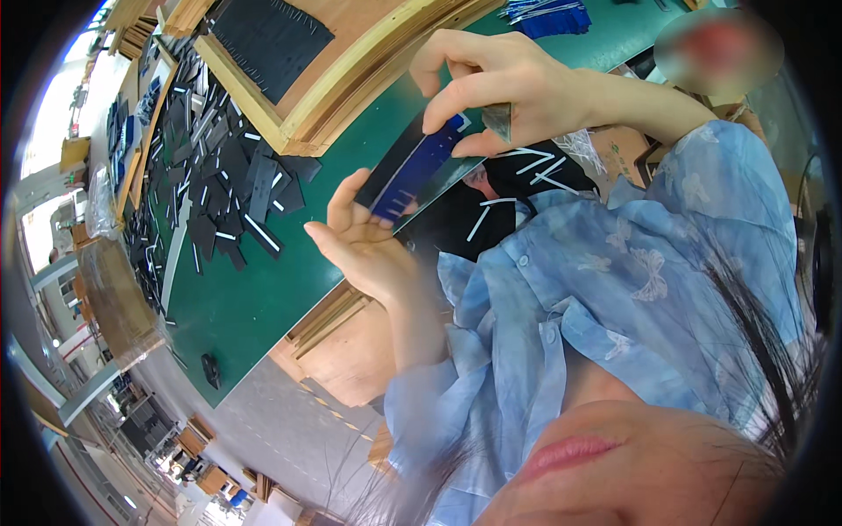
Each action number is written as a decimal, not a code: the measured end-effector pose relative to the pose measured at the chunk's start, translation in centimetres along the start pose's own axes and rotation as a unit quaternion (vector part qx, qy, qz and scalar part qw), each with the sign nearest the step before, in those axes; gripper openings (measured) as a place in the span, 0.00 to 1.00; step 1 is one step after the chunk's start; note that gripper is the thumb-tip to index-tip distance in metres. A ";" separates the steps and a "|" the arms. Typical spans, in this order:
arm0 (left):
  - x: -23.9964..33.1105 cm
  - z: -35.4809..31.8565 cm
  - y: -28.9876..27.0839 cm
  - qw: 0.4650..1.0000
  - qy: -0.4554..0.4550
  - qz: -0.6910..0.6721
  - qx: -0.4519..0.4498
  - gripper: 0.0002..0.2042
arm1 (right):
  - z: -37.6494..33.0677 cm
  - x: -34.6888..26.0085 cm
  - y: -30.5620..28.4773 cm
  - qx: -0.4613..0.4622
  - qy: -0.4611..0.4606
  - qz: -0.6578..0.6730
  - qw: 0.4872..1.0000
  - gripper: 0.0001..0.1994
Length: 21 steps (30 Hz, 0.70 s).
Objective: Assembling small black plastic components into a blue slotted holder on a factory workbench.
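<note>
A flat rectangular piece (pixel 414 171), blue on one part and black along the other, is held slanted above the edge of the green table. My right hand (pixel 504 92) grips its upper end between thumb and bent fingers. Beside those fingers shows a small triangular grey-green piece (pixel 497 122), whose kind I cannot make out. At the lower end, my left hand (pixel 373 241) steadies the flat piece with its fingers, palm turned up and thumb apart. Below the hands, black cloth (pixel 452 223) covers my lap, with several thin white strips (pixel 546 167) lying on it.
Black flat pieces with white strips (pixel 210 188) lie heaped on the green table (pixel 263 307). Beyond stands a wooden-framed tray (pixel 289 131) holding a black sheet (pixel 272 48). Blue pieces (pixel 553 16) lie at the top. A small black object (pixel 210 370) sits near the table corner.
</note>
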<state>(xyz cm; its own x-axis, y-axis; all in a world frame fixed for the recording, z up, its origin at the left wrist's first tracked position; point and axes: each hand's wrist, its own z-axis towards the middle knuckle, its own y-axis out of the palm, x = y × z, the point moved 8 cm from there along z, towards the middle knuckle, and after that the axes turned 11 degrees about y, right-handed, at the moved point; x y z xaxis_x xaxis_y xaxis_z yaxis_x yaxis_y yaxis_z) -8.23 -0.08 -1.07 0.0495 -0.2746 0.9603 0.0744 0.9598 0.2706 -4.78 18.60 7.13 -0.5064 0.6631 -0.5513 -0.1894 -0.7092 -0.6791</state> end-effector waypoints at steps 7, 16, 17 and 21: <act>0.3 -0.5 0.7 1.000 -0.012 -0.006 -0.021 0.37 | -0.6 0.5 -0.5 -0.001 -0.006 0.047 0.999 0.18; 0.0 -0.8 0.6 1.000 -0.018 0.001 -0.019 0.37 | -0.8 0.4 -0.8 -0.002 0.008 0.053 0.999 0.19; 0.0 -0.8 0.7 1.000 -0.016 0.000 -0.024 0.37 | -0.9 0.4 -0.9 -0.002 0.013 0.051 0.999 0.19; 0.1 -0.8 1.0 0.999 -0.009 -0.002 -0.035 0.36 | -1.1 0.3 -1.0 -0.003 0.026 0.057 0.998 0.20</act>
<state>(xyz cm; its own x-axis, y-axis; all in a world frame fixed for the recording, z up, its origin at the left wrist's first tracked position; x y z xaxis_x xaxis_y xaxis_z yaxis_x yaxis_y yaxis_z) -7.34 0.76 -0.77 0.0303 -0.2763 0.9606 0.1431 0.9523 0.2695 -3.84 19.72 7.14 -0.4801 0.5900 -0.6492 -0.1280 -0.7792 -0.6135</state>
